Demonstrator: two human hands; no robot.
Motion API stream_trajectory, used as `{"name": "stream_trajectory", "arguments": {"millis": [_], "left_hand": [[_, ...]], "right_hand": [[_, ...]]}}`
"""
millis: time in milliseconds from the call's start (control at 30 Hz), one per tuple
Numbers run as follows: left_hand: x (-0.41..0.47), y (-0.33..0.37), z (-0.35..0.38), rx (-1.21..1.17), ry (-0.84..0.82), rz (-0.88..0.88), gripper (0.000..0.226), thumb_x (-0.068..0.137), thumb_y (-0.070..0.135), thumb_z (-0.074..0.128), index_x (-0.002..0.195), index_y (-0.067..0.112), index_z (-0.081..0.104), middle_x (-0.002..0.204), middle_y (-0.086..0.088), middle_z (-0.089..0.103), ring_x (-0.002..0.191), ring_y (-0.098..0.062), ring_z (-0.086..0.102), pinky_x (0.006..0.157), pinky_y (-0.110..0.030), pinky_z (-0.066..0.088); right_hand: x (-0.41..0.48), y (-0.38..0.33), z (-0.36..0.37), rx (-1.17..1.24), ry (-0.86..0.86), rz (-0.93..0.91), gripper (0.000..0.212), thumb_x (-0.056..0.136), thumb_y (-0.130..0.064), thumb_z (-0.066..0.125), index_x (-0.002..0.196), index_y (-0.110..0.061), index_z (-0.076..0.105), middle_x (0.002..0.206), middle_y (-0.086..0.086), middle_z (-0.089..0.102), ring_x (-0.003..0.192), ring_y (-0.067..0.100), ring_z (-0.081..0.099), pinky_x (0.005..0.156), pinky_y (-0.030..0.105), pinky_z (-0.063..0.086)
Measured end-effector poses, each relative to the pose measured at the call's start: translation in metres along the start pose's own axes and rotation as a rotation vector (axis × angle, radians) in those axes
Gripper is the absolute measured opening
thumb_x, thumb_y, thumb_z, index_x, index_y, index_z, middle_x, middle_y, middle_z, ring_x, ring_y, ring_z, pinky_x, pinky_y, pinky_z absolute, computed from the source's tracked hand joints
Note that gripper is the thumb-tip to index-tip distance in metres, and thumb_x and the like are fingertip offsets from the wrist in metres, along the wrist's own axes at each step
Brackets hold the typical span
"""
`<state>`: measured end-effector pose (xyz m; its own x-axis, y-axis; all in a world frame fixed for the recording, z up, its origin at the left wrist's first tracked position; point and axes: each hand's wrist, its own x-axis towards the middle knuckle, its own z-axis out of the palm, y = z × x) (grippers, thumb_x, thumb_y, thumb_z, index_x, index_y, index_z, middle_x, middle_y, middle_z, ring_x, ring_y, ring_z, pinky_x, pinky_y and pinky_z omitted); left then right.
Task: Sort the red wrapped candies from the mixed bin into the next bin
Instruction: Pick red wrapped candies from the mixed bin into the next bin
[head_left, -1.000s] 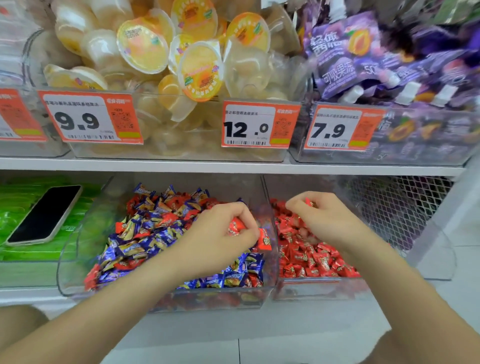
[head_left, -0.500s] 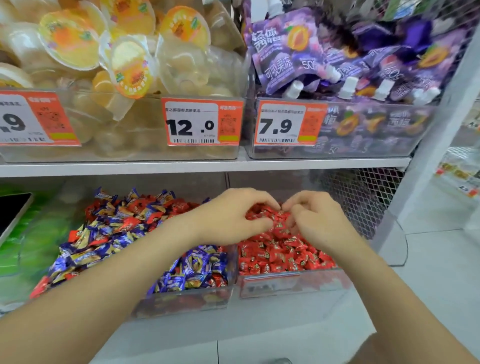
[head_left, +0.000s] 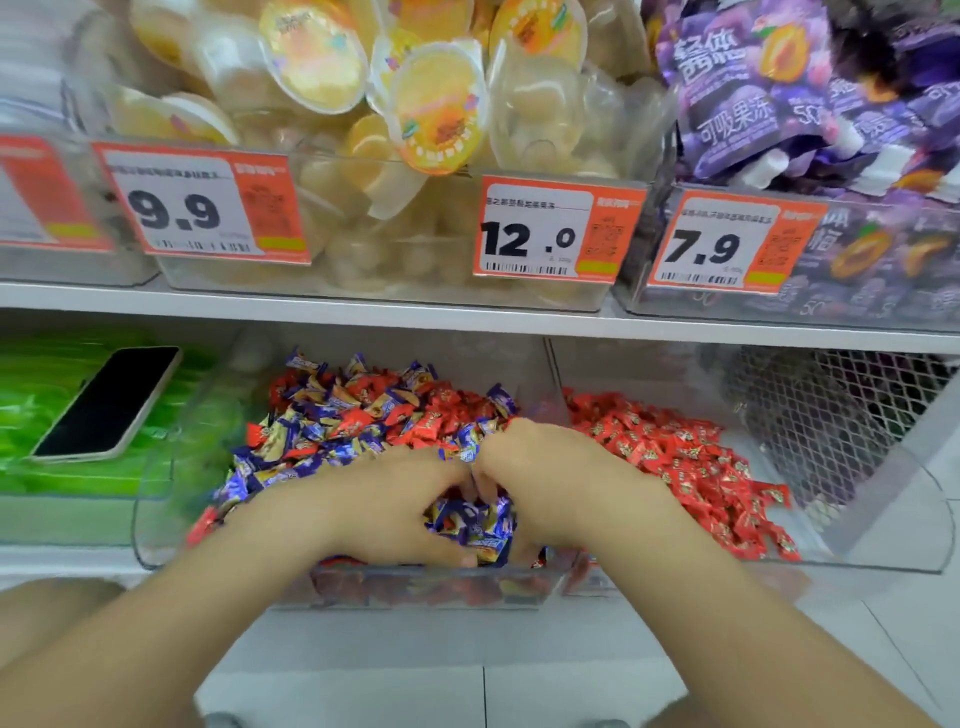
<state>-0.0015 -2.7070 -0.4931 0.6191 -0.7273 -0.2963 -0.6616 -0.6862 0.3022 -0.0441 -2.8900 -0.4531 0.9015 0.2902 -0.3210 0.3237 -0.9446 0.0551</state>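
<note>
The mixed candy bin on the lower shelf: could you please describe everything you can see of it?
The mixed bin is a clear plastic tub with rounded front corners. It stands on the lower shelf between green packets and the red candy bin. It is heaped with red and blue-purple wrapped candies. The left hand and right hand dig into its front part; whether they grip any candy is hidden.

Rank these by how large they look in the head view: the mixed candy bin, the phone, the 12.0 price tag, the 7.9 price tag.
1. the mixed candy bin
2. the 12.0 price tag and the 7.9 price tag: alike, not ranked
3. the phone, somewhat smaller-looking
</note>
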Motion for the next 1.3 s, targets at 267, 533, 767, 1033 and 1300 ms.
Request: {"name": "stream_trajectory", "arguments": {"millis": [267, 533, 767, 1033, 1300], "left_hand": [[0.006, -0.022, -0.010, 0.354, 0.117, -0.258, 0.073, 0.087, 0.073, 0.062, 0.141, 0.026, 0.047, 0.133, -0.002, 0.047, 0.129, -0.029, 0.043, 0.104, -0.049, 0.039], [-0.008, -0.021, -0.012, 0.097, 0.373, 0.016, 0.035, 0.083, 0.060, 0.077, 0.106, 0.039, 0.061, 0.107, 0.017, 0.052, 0.105, -0.013, 0.049, 0.091, -0.040, 0.044], [-0.002, -0.021, -0.001, 0.242, 0.075, -0.002, 0.051, 0.078, 0.071, 0.076, 0.121, 0.045, 0.069, 0.107, 0.015, 0.058, 0.107, -0.015, 0.042, 0.088, -0.040, 0.033], [0.001, -0.035, -0.002, 0.461, 0.227, -0.103, 0.049, 0.086, 0.063, 0.073, 0.130, 0.044, 0.061, 0.109, 0.012, 0.042, 0.116, -0.019, 0.041, 0.097, -0.044, 0.032], [-0.010, -0.007, 0.000, -0.003, 0.451, 0.002, 0.029, 0.086, 0.057, 0.071, 0.107, 0.040, 0.060, 0.091, 0.018, 0.061, 0.079, -0.001, 0.059, 0.074, -0.036, 0.054]], "right_hand": [[0.056, 0.003, 0.002, 0.181, 0.211, 0.044, 0.063, 0.078, -0.020, 0.089, 0.134, -0.024, 0.061, 0.114, 0.014, 0.062, 0.110, 0.042, 0.066, 0.088, 0.045, 0.058], [0.028, 0.000, -0.005, 0.104, -0.093, 0.022, 0.027, 0.065, -0.016, 0.098, 0.084, -0.017, 0.078, 0.078, -0.001, 0.066, 0.076, 0.019, 0.068, 0.073, 0.039, 0.063], [0.030, -0.012, 0.010, -0.041, -0.178, 0.008, 0.035, 0.074, -0.008, 0.090, 0.091, -0.021, 0.062, 0.081, -0.003, 0.057, 0.074, 0.023, 0.059, 0.065, 0.031, 0.042], [0.019, -0.002, 0.014, 0.164, 0.151, -0.071, 0.013, 0.075, -0.018, 0.081, 0.087, -0.024, 0.081, 0.068, -0.011, 0.067, 0.073, 0.010, 0.063, 0.072, 0.034, 0.059], [-0.020, 0.015, -0.007, 1.095, 0.449, 0.131, 0.009, 0.090, -0.010, 0.074, 0.090, -0.018, 0.076, 0.074, 0.008, 0.074, 0.057, 0.024, 0.071, 0.055, 0.035, 0.056]]}}
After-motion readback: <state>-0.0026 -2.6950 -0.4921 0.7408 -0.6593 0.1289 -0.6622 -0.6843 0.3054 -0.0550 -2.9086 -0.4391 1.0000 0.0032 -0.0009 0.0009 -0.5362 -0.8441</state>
